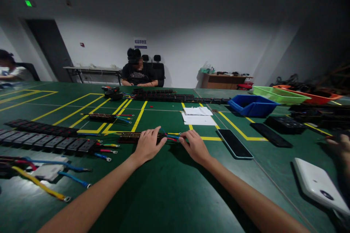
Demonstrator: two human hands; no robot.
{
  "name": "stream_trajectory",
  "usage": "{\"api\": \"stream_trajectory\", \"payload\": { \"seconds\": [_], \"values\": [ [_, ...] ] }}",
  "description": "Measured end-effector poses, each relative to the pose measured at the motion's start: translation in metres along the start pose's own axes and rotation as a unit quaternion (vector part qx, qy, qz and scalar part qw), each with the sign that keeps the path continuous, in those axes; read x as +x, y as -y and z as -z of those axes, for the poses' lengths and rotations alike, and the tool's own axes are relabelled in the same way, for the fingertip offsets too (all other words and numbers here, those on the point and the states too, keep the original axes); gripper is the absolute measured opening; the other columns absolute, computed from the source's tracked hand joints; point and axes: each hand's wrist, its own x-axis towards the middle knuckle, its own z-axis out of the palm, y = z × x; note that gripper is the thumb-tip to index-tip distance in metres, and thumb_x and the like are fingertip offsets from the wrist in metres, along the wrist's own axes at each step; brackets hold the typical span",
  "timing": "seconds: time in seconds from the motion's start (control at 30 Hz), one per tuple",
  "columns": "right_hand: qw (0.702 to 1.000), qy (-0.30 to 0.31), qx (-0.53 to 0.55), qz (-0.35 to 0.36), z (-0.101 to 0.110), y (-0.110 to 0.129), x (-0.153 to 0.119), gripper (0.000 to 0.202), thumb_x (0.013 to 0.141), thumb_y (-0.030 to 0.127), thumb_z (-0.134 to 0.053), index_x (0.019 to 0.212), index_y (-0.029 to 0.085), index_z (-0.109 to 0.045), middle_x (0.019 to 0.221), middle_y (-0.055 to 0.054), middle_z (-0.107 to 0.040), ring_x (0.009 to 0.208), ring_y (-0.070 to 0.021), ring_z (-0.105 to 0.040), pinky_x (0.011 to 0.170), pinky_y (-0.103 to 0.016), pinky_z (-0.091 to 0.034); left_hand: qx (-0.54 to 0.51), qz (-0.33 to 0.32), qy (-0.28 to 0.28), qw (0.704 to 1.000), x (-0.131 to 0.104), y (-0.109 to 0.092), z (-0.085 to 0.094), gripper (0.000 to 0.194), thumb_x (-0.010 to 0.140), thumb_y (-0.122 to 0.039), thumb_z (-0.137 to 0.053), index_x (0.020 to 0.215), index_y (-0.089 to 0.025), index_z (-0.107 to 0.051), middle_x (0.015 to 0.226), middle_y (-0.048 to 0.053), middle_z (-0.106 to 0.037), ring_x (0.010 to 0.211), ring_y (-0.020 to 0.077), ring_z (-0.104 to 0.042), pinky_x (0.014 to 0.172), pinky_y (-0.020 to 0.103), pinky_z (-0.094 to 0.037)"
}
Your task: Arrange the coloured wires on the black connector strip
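A black strip with copper-coloured bars (pixel 128 137) lies in front of me, with thin red, blue and yellow cables coming out of its right end. My left hand (pixel 149 143) rests over this strip, its fingers on the far side and thumb near the cables. At the cable tips, my right hand (pixel 194 145) is closed in a pinch on the ends of the coloured cables (pixel 172 138); its fingertips partly hide the ring terminals. Behind lies a similar strip (pixel 102 117) with coloured cables and ring terminals.
Black socket strips (pixel 46 141) with lugged cables lie left. A phone (pixel 235 143), white papers (pixel 199 118), a blue bin (pixel 253 105) and a white device (pixel 318 182) are right. Another person's hand (pixel 340 147) shows at the right edge; a person (pixel 140 71) sits opposite.
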Motion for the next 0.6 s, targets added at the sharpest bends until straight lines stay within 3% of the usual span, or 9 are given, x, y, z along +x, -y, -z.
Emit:
{"api": "stream_trajectory", "payload": {
  "seconds": [0.23, 0.6],
  "values": [
    [1.000, 0.005, 0.003, 0.005, 0.0007, 0.0011, -0.0001, 0.021, 0.104, 0.033, -0.046, 0.096, 0.020, -0.061, 0.091, -0.007, -0.063, 0.088, -0.0231, -0.055, 0.079, -0.036, -0.045, -0.007, -0.004, -0.002, 1.000, -0.0007, 0.0022, -0.0018, 0.070, 0.099, -0.066, -0.030, 0.142, -0.014, -0.047, 0.129, 0.015, -0.065, 0.119, 0.0298, -0.058, 0.102, 0.046, -0.039],
    [1.000, 0.005, 0.013, -0.007, -0.0004, -0.0022, 0.0009, 0.023, 0.105, 0.033, -0.041, 0.099, 0.022, -0.060, 0.094, -0.007, -0.064, 0.090, -0.0238, -0.056, 0.081, -0.037, -0.046, -0.010, -0.004, 0.007, 1.000, -0.0004, 0.0015, -0.0002, 0.069, 0.101, -0.064, -0.024, 0.143, -0.014, -0.047, 0.130, 0.014, -0.065, 0.119, 0.0285, -0.058, 0.102, 0.045, -0.040]
  ]
}}
